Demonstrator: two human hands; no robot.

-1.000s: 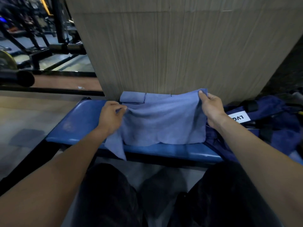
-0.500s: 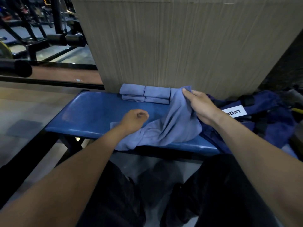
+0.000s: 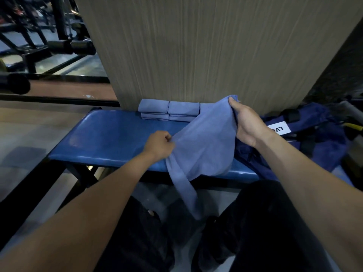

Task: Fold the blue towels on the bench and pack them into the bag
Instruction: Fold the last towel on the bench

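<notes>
Your left hand (image 3: 160,143) pinches the unfolded towel's (image 3: 204,146) near edge over the bench (image 3: 110,140); your right hand (image 3: 248,124) grips its far corner, raised; folded towels (image 3: 169,111) sit behind; the bag (image 3: 306,134) lies right.

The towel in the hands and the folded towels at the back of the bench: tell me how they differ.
The held towel is unfolded and limp; the folded towels are compact and stacked. The left hand and right hand hold the first, one end hanging off the bench; the others lie untouched by the wall. Both are blue.
</notes>
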